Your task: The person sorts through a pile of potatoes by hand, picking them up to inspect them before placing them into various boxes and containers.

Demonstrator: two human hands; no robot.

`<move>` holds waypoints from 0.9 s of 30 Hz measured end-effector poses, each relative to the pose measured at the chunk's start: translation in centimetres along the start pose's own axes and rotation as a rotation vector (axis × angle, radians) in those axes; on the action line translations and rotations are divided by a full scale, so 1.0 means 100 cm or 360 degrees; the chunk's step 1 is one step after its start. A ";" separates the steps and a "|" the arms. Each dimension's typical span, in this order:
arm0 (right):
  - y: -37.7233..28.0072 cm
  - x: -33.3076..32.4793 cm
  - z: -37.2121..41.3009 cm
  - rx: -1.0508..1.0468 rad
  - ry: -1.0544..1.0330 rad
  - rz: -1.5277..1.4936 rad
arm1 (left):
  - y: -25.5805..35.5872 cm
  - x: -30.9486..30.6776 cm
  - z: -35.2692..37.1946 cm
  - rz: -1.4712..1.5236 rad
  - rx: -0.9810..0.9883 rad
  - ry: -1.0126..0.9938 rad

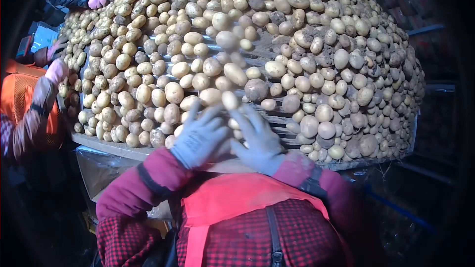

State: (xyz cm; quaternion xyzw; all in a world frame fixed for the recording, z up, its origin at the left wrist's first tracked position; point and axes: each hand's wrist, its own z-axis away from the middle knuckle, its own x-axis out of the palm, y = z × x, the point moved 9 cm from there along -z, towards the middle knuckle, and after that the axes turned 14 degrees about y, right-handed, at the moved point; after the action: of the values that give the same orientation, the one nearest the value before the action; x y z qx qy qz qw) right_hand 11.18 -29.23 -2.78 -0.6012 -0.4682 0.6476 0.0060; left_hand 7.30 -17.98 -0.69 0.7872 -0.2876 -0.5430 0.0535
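— How is your left hand (200,137) set, and why like that?

— Palm down and fingers spread over the potatoes (235,74), close to my edge of the surface (118,149). I think a wide hand covers several at once. Whether one sits under the palm, I can't tell.

— And the right hand (258,141)?

— Just beside it, spread too, with the thumb angled toward the left one. A pale potato (230,100) is near its fingertips, but I can't tell whether they touch it.

— Why work both so low, side by side?

— Potatoes lie right up to this edge, so I suppose it spares me a long stretch across the heap.

— What are those bars (276,120) for?

— They show through gaps between the potatoes. Perhaps loose soil (266,47) can drop between them; some lies dark further up the heap.

— And the dark bands (150,180)?

— They circle my sleeves (122,194), probably to keep the cloth snug and out of the dirt.

— Whose pink-gloved hand (56,71) is that?

— It belongs to a person (30,136) at my left, by the heap's side, well apart from mine; that spacing likely keeps us from bumping.
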 end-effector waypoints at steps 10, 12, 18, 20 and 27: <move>-0.077 0.125 -0.129 -0.0208 0.0121 -0.0376 | -0.139 -0.074 0.050 -0.0893 -0.0194 0.0099; -0.082 0.140 -0.160 -0.0053 -0.0034 -0.0502 | -0.169 -0.092 0.047 -0.1199 -0.0241 0.0182; -0.073 0.048 -0.145 -0.0327 0.0139 -0.0257 | -0.249 -0.146 0.045 -0.1213 -0.0502 0.0368; -0.039 -0.009 -0.130 -0.0261 0.0349 -0.0071 | -0.252 -0.145 0.046 -0.1163 -0.0499 0.0369; 0.038 -0.003 -0.086 -0.0073 0.0006 0.0827 | -0.288 -0.140 0.051 -0.1316 -0.0524 0.0417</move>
State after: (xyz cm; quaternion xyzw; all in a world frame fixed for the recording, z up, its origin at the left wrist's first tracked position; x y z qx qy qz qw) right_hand 20.11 -26.38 -3.47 -0.7026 -0.3126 0.6153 -0.1734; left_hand 10.69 14.22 -2.68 0.8787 0.1496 -0.4532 -0.0073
